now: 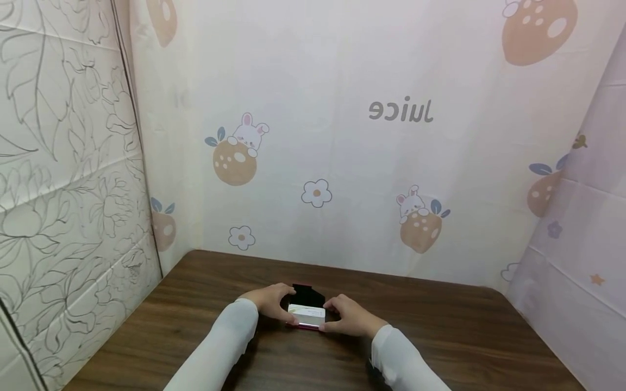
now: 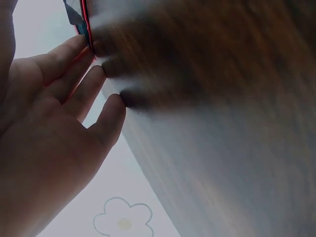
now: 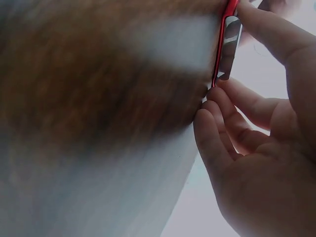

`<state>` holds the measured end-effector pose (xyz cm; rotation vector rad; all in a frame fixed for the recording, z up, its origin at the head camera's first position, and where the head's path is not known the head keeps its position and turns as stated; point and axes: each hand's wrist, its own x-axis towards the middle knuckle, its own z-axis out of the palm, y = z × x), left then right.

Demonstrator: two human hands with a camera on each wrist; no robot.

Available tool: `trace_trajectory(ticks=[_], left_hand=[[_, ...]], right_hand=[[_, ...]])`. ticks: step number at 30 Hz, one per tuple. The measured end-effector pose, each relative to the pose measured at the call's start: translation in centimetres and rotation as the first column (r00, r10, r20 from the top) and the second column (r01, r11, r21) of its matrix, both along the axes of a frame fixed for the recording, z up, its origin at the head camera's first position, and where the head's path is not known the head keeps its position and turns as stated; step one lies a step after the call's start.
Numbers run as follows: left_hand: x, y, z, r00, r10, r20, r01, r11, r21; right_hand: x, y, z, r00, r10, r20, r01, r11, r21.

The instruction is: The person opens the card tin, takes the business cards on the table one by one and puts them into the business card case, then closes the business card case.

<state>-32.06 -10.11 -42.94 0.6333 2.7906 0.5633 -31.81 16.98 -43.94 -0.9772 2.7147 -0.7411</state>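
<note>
A small flat box point(image 1: 306, 313) with a white glossy face, a red rim and a dark raised flap behind it lies on the wooden table point(image 1: 450, 336). My left hand point(image 1: 271, 301) grips its left side and my right hand point(image 1: 347, 317) grips its right side, fingers curled round the edges. In the left wrist view my fingertips point(image 2: 98, 66) touch the table beside the red rim point(image 2: 84, 22). The right wrist view has my fingers point(image 3: 232, 98) pinching the red-edged box point(image 3: 224, 47) against the table. Both arms wear white sleeves.
The dark wood table meets a cloth backdrop point(image 1: 342, 136) printed with rabbits, oranges and flowers at the back. A panel with line-drawn flowers point(image 1: 63, 163) stands at the left and a pale curtain point(image 1: 577, 260) at the right. Bare tabletop lies on both sides of the hands.
</note>
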Motion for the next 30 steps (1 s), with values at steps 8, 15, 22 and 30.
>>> trace_trajectory(ticks=[8,15,22,30], left_hand=[[-0.6,-0.3,0.2,0.999,0.012,0.032,-0.011,1.0,-0.029],[-1.9,-0.3,0.4,1.0,0.014,0.001,-0.014,1.0,-0.02],[-3.9,0.0,0.4,0.998,0.008,-0.06,-0.005,0.999,0.05],[-5.0,0.8,0.2,0.992,0.063,-0.112,-0.07,0.995,-0.064]], right_hand=[[-0.1,-0.1,0.0,1.0,-0.004,0.004,0.004,1.0,0.007],[0.0,-0.2,0.0,1.0,-0.012,0.02,0.012,1.0,0.0],[0.2,-0.5,0.5,0.999,-0.028,0.041,0.028,1.0,-0.009],[0.5,-0.6,0.8,0.999,-0.032,0.041,0.033,0.999,-0.008]])
